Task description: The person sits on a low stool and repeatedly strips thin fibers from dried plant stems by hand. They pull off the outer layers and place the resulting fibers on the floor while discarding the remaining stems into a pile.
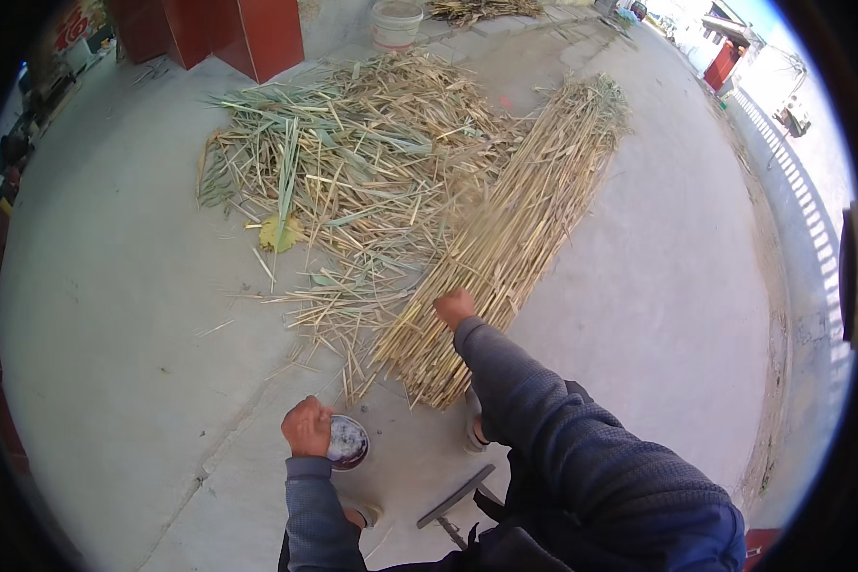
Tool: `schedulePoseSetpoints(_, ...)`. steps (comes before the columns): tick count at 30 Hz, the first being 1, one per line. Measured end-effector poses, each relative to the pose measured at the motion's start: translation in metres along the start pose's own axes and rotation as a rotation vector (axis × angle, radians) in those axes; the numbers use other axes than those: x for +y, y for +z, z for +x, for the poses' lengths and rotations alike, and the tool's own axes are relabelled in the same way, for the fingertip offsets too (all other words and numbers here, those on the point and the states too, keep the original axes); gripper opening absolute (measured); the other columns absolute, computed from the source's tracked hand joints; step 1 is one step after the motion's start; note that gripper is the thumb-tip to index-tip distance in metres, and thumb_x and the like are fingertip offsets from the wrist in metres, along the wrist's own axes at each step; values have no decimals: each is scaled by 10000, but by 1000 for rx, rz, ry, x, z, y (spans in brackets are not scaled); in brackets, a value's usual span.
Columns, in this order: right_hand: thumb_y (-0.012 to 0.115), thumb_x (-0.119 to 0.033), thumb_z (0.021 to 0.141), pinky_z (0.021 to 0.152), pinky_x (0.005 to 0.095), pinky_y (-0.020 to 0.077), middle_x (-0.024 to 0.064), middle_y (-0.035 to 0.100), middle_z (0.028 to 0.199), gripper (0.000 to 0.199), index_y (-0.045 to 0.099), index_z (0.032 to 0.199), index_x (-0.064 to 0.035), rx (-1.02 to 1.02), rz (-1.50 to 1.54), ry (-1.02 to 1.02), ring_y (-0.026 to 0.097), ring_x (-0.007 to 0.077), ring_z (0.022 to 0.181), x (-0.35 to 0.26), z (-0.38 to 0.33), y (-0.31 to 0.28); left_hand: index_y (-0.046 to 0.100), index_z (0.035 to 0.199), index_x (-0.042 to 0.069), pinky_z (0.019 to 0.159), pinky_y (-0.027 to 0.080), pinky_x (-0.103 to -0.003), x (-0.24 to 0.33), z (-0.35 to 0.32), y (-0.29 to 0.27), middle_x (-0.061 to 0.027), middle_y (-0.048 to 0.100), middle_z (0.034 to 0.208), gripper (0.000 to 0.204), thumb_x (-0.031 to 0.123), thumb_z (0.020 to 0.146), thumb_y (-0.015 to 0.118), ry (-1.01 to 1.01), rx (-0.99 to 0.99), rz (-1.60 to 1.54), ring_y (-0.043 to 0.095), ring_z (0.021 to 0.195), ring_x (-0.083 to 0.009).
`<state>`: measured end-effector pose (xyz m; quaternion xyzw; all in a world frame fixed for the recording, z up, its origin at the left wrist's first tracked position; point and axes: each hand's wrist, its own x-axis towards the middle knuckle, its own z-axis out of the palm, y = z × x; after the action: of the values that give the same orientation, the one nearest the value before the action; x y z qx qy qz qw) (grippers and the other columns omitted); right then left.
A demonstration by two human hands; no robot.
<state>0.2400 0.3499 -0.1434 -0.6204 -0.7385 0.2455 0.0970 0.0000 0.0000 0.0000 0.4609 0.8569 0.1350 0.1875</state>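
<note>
A long bundle of dry reed stalks (534, 200) lies on the concrete, its cut ends towards me. My right hand (455, 307) is closed over the near part of this bundle; whether a stalk is inside the fingers cannot be made out. My left hand (307, 426) is curled into a fist beside a small round container (349, 442) with a whitish top, and what it may hold is hidden. Left of the bundle spreads a loose heap of straw and green leaves (353, 153), reaching up against the stalks.
A stool or small stand (456, 496) is by my legs. Red panels (262, 38) and a white bucket (396, 26) stand at the far side, with more stalks (481, 10) beyond. A yellow leaf (280, 233) lies at the heap's edge. A low pale wall (801, 200) runs along the right.
</note>
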Motion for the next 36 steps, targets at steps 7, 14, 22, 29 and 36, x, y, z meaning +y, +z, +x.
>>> schedulePoseSetpoints(7, 666, -211, 772, 837, 493, 536, 248, 694, 889, 219, 711, 837, -7, -93, 94, 46, 673, 449, 912, 7, -34, 16, 658, 939, 33, 694, 522, -418, 48, -43, -102, -133, 688, 837, 177, 111, 809, 748, 304, 162, -94, 666, 741, -323)
schedulePoseSetpoints(14, 632, -211, 805, 883, 512, 534, 272, 696, 1047, 292, 689, 1024, -25, -174, 65, 182, 663, 464, 1014, 16, -25, 13, 694, 811, 45, 656, 520, -416, 80, -95, -117, -115, 685, 753, 132, 74, 736, 799, 188, 217, -243, 666, 717, -318)
schedulePoseSetpoints(22, 703, -162, 788, 768, 537, 517, 301, 663, 903, 303, 568, 962, 46, 149, 160, 221, 651, 494, 902, 41, -2, 41, 656, 808, 59, 603, 461, -423, 79, -82, -92, -100, 649, 734, 183, 108, 736, 818, 241, 134, -139, 613, 658, -310)
schedulePoseSetpoints(29, 693, -168, 849, 596, 457, 480, 153, 627, 781, 204, 582, 874, 2, 15, 617, 275, 617, 279, 674, 51, 23, 42, 656, 793, 26, 616, 474, -425, 79, -76, -95, -124, 657, 741, 176, 82, 743, 815, 214, 126, -72, 614, 675, -322)
schedulePoseSetpoints(36, 678, -151, 957, 553, 247, 527, 53, 661, 792, 152, 629, 899, -20, -400, 1318, 291, 625, 110, 654, -85, 36, -86, 653, 1042, 59, 818, 469, -412, 85, -63, -113, -84, 696, 1029, 327, 145, 766, 806, 284, 381, 7, 642, 951, -276)
